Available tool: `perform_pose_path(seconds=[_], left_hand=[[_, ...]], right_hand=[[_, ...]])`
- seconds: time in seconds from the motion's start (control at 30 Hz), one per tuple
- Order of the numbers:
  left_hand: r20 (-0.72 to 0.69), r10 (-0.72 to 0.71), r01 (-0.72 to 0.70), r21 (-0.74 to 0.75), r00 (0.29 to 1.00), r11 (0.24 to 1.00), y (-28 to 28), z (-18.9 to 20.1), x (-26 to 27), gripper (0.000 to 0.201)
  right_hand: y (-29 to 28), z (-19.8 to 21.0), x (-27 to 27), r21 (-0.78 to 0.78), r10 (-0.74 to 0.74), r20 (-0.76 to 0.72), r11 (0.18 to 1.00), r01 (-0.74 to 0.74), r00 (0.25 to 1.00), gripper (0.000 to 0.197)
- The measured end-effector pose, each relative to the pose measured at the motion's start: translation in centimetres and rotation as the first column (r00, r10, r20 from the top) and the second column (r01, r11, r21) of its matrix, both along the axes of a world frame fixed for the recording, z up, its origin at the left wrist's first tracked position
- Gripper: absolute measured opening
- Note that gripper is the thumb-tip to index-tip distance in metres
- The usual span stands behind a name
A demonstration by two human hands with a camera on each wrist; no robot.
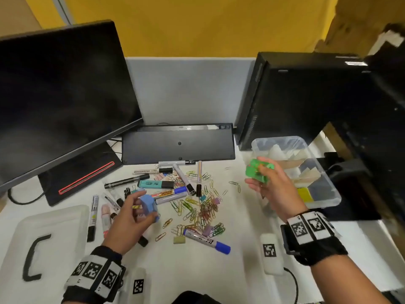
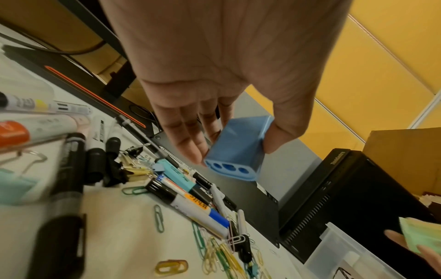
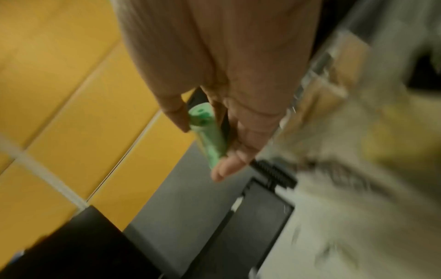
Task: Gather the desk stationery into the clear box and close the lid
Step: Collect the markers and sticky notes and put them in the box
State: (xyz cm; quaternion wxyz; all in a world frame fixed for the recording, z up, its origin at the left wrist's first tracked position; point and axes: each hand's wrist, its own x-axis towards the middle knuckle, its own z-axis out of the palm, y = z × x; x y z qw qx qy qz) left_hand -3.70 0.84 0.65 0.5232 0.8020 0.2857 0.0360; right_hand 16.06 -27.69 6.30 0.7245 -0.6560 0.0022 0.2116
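My left hand (image 1: 135, 213) (image 2: 236, 151) pinches a blue block-shaped sharpener (image 1: 149, 206) (image 2: 238, 151) between thumb and fingers, lifted above the markers. My right hand (image 1: 267, 183) (image 3: 203, 143) holds a green sharpener (image 1: 258, 172) (image 3: 207, 136) in the air beside the near-left rim of the clear box (image 1: 328, 200), which stands at the right with coloured note pads inside. The box's lid (image 1: 48, 238), with a black handle, lies at the front left. Markers (image 1: 206, 240), a teal highlighter (image 1: 153, 184) and a heap of coloured paper clips (image 1: 203, 211) cover the desk's middle.
A dark monitor (image 1: 61, 102) stands at the left, a black keyboard (image 1: 177, 143) leans upturned at the back, and a black computer case (image 1: 295, 95) rises behind the box. Two white tagged blocks (image 1: 270, 255) lie near the front edge with a cable.
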Motion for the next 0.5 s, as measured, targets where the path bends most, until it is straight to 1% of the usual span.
perform_pose_path(seconds=[0.03, 0.07, 0.1, 0.13, 0.17, 0.23, 0.3, 0.33, 0.37, 0.4, 0.43, 0.5], left_hand=[[0.016, -0.003, 0.003, 0.012, 1.0, 1.0, -0.5, 0.0, 0.4, 0.056], [0.033, -0.003, 0.002, 0.022, 0.999, 1.0, -0.8, 0.0, 0.6, 0.055], [0.048, -0.002, 0.0, 0.029, 0.999, 1.0, -1.2, 0.0, 1.0, 0.053], [0.053, 0.0, -0.002, 0.037, 0.999, 0.999, -1.6, 0.0, 1.2, 0.053], [0.054, 0.0, -0.002, 0.042, 0.999, 0.999, -1.9, 0.1, 1.5, 0.052], [0.06, 0.004, -0.006, 0.035, 0.998, 0.999, -2.5, 0.1, 1.8, 0.052], [0.063, 0.006, -0.008, 0.035, 0.998, 0.999, -3.0, 0.1, 2.1, 0.051], [0.063, 0.008, -0.01, 0.036, 0.998, 0.999, -3.3, 0.2, 2.2, 0.05], [0.064, 0.009, -0.012, 0.037, 0.998, 0.999, -3.4, 0.3, 2.3, 0.049], [0.064, 0.01, -0.012, 0.036, 0.998, 0.999, -3.6, 0.3, 2.3, 0.048], [0.062, 0.012, -0.014, 0.034, 0.998, 0.999, -3.8, 0.4, 2.3, 0.048], [0.061, 0.015, -0.016, 0.029, 0.998, 0.999, -4.0, 0.6, 2.3, 0.047]], right_hand=[[-1.2, 0.5, 0.6, -0.114, 0.016, 0.072, 0.993, -0.007, 0.997, 0.027], [-2.3, 1.2, 1.0, -0.271, 0.052, 0.15, 0.963, -0.01, 0.987, 0.028], [-3.4, 1.8, 1.3, -0.448, 0.104, 0.219, 0.894, 0.005, 0.97, 0.027], [-4.5, 2.4, 1.6, -0.607, 0.16, 0.265, 0.794, 0.036, 0.951, 0.027], [-5.4, 3.0, 1.8, -0.729, 0.21, 0.273, 0.682, 0.059, 0.939, 0.027], [-6.7, 3.4, 2.4, -0.867, 0.281, 0.215, 0.496, 0.051, 0.935, 0.029], [-7.6, 3.0, 3.3, -0.939, 0.337, 0.098, 0.343, -0.025, 0.936, 0.036], [-7.9, 2.6, 3.7, -0.958, 0.36, 0.039, 0.28, -0.068, 0.932, 0.037], [-8.1, 2.0, 4.1, -0.965, 0.378, -0.008, 0.238, -0.105, 0.926, 0.036], [-8.2, 1.4, 4.5, -0.964, 0.382, -0.033, 0.231, -0.13, 0.924, 0.034], [-8.2, 0.8, 4.7, -0.957, 0.37, -0.05, 0.247, -0.15, 0.928, 0.033], [-8.1, -0.2, 5.0, -0.919, 0.31, -0.071, 0.349, -0.183, 0.948, 0.03]])
